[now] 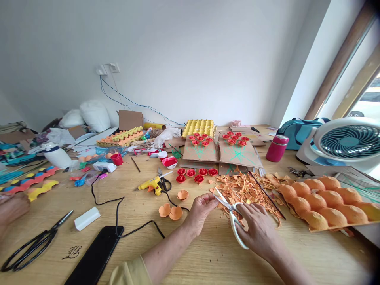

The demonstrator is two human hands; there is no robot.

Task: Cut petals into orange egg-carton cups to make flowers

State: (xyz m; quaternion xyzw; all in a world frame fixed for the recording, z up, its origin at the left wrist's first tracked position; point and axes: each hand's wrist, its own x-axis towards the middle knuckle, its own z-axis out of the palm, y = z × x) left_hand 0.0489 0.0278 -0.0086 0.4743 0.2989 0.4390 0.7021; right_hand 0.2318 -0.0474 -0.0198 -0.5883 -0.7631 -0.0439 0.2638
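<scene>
My right hand (258, 225) is closed around the handles of white-handled scissors (229, 206), whose blades are parted and point toward my left fingertips. My left hand (202, 211) pinches at the blade tips; what lies between its fingers is too small to make out. Beneath and behind the blades spreads a heap of orange egg-carton scraps (243, 186). To the left of my left hand lie orange cup-shaped petal pieces (176, 213), with one more orange flower cup (183, 194) just behind. Farther back sit several red paper-pulp roses (198, 179).
An orange egg tray (329, 202) and a fan (350, 142) stand at right. A yellow glue gun (151, 185), its cable, a phone (94, 255) and black scissors (35, 245) lie left. Cardboard panels (202, 154) bear red flowers. Another person's hand (13, 209) shows at far left.
</scene>
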